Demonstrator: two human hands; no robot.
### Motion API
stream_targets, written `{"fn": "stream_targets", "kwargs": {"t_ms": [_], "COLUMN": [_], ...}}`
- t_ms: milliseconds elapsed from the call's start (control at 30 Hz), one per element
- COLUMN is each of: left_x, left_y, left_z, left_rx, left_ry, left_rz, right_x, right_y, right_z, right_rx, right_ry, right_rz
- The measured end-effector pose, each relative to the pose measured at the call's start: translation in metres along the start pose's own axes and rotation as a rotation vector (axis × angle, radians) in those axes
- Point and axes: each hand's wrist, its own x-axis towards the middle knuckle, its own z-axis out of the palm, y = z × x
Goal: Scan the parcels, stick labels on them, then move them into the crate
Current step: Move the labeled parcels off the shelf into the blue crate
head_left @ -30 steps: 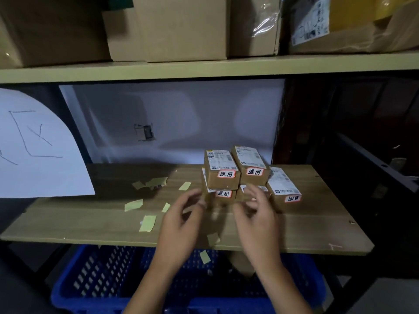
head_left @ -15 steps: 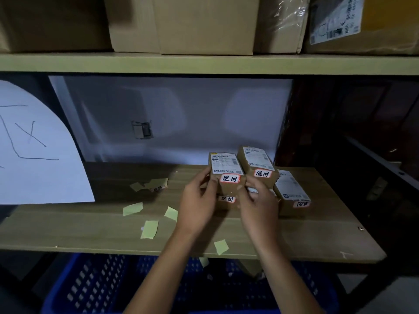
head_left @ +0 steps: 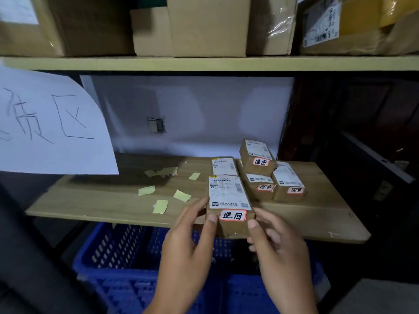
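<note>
I hold a small brown parcel (head_left: 229,200) with a white shipping label and a red-edged sticker, lifted off the stack and over the shelf's front edge. My left hand (head_left: 188,243) grips its left side and my right hand (head_left: 276,243) its right side. Several more labelled parcels (head_left: 260,175) stay stacked on the wooden shelf (head_left: 102,200), behind and to the right. The blue crate (head_left: 127,268) stands on the floor below the shelf, under my hands.
Yellow paper scraps (head_left: 147,190) lie scattered on the shelf's left half. A white sheet with handwriting (head_left: 49,123) hangs at the left. Cardboard boxes (head_left: 208,23) fill the upper shelf. A dark metal rack (head_left: 374,155) stands at the right.
Both hands reached to the stack, closed on the top left parcel and drew it toward me, off the stack and over the shelf's edge.
</note>
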Motion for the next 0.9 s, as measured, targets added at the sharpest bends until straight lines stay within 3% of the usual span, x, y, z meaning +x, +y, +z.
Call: {"fn": "stream_targets", "kwargs": {"t_ms": [233,467,633,767,833,900], "left_x": [-0.079,-0.076,-0.044,-0.024,-0.020,-0.015], "left_y": [0.000,-0.034,-0.071,-0.100,-0.109,-0.110], "left_z": [-0.006,0.014,0.027,0.042,0.048,0.050], "left_rx": [0.090,0.179,0.319,0.523,0.566,0.462], "left_ry": [0.064,-0.005,-0.153,-0.272,-0.258,-0.161], "left_rz": [-0.033,-0.172,-0.164,-0.122,-0.066,-0.039], "right_x": [-0.063,-0.056,-0.021,0.004,0.010,0.013], "right_y": [0.021,0.050,0.070,0.080,0.084,0.088], "right_z": [-0.028,-0.024,-0.006,0.008,0.013,0.020], "right_rx": [-0.004,-0.092,-0.379,-0.791,-0.778,-0.683], "right_ry": [-0.016,-0.036,-0.081,-0.213,-0.193,-0.056], "right_rz": [0.026,0.115,0.040,0.051,0.113,0.121]}}
